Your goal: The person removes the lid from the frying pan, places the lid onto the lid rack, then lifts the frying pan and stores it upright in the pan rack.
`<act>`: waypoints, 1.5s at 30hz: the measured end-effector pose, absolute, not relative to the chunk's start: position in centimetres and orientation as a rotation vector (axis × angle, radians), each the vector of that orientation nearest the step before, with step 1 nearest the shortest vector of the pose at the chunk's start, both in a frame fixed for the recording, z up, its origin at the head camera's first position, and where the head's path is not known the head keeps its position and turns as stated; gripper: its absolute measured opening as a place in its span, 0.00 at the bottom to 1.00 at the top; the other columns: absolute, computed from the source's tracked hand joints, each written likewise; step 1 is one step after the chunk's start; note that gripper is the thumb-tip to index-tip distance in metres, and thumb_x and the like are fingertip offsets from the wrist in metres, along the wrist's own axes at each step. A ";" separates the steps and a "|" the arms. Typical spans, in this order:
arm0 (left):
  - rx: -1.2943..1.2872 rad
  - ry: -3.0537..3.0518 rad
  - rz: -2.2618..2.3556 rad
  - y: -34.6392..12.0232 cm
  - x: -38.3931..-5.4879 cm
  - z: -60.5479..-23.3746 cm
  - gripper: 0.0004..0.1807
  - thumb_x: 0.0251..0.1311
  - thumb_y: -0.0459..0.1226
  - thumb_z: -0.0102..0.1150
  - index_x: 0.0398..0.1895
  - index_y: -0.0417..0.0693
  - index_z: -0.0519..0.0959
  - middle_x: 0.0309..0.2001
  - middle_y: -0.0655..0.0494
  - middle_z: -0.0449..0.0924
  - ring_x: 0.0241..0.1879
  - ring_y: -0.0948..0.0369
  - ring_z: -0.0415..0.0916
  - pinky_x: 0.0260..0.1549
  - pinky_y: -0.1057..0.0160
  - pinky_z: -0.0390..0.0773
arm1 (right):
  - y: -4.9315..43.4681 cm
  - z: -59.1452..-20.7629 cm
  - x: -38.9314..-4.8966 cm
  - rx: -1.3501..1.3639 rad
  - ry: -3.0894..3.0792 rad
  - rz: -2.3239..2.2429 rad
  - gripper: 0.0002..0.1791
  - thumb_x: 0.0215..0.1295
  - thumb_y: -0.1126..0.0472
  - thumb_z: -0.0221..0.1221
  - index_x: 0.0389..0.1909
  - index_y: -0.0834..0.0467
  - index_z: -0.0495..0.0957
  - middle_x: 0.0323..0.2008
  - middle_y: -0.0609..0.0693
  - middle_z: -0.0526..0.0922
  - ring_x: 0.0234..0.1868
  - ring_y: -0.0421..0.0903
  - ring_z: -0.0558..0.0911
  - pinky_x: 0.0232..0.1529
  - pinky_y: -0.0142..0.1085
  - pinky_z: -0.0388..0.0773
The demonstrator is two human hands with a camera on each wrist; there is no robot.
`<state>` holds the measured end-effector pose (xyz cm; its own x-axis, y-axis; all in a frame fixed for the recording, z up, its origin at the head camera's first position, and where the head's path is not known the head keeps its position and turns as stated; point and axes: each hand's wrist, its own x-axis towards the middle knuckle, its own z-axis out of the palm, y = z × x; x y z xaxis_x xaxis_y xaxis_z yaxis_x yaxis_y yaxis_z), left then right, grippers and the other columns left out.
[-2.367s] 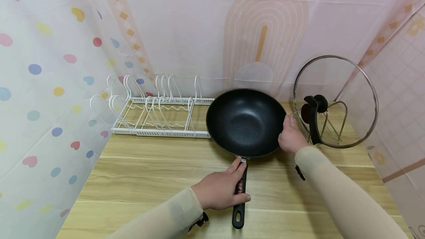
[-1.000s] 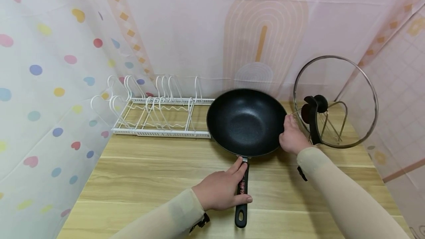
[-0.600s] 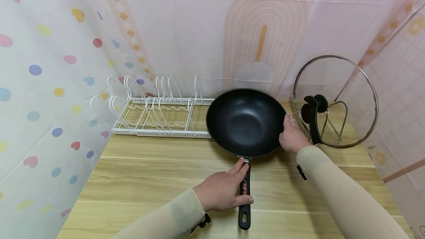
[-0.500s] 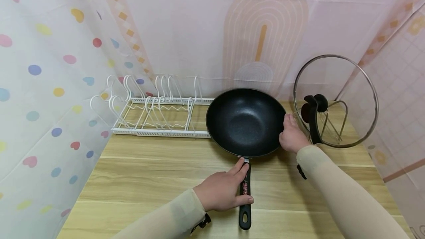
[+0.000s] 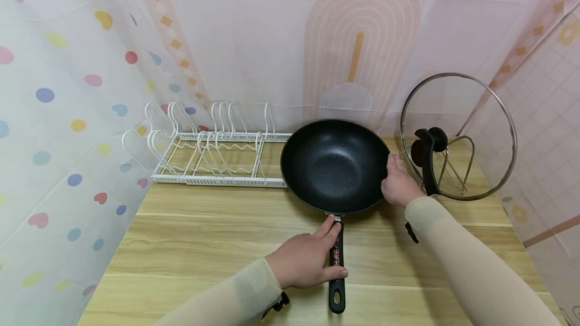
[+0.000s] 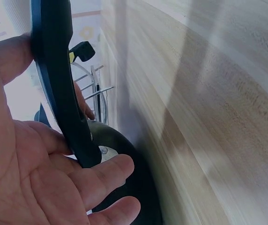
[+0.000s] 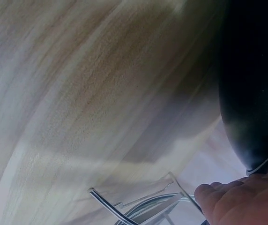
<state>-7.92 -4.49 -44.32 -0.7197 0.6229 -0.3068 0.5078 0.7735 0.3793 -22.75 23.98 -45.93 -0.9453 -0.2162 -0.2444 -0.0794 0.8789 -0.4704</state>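
A black wok (image 5: 337,165) sits on the wooden table, its long handle pointing toward the front. My left hand (image 5: 305,258) lies over the handle (image 5: 337,293), fingers extended toward the metal joint and thumb across the grip. From below, the left wrist view shows the handle (image 6: 56,79) against the thumb and extended fingers, with the palm not wrapped round it. At the wok's right side my right hand (image 5: 400,182) rests with straight fingers along the outer wall. In the right wrist view its fingers (image 7: 227,199) are beside the wok's dark underside (image 7: 251,89).
Left of the wok is a white wire dish rack (image 5: 235,181) with curved uprights, its right end at the wok's rim. To the right, a glass lid (image 5: 511,140) with a black knob leans upright in a metal wire stand (image 5: 471,157). Patterned curtains (image 5: 254,39) surround the table.
The wok's handle has swung slightly to the right, and my left hand has shifted right with it. My right hand stays at the wok's side. Rack and lid have not moved.
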 end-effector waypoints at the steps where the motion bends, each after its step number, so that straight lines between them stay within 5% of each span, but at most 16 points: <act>1: 0.857 2.548 0.374 -4.5 -7.9 -44.3 0.51 0.71 0.70 0.48 0.85 0.49 0.53 0.87 0.48 0.43 0.63 0.55 0.82 0.67 0.51 0.77 | 24.0 -45.9 -22.7 -0.216 2.757 -0.679 0.42 0.77 0.64 0.40 0.81 0.74 0.30 0.82 0.74 0.29 0.84 0.70 0.33 0.83 0.62 0.40; 12: 0.862 2.551 0.395 -4.6 -7.8 -44.2 0.49 0.72 0.68 0.48 0.85 0.49 0.54 0.87 0.52 0.43 0.67 0.58 0.79 0.68 0.52 0.76 | 23.7 -45.5 -22.0 -0.175 2.713 -0.702 0.43 0.79 0.61 0.41 0.80 0.72 0.25 0.82 0.70 0.21 0.84 0.68 0.29 0.82 0.63 0.43; 45: 0.865 2.543 0.404 -3.8 -7.9 -44.3 0.49 0.71 0.68 0.51 0.85 0.50 0.54 0.87 0.53 0.44 0.69 0.59 0.77 0.68 0.51 0.76 | 23.9 -45.9 -22.8 -0.226 2.742 -0.660 0.42 0.76 0.65 0.40 0.80 0.76 0.29 0.81 0.75 0.27 0.83 0.70 0.29 0.83 0.61 0.37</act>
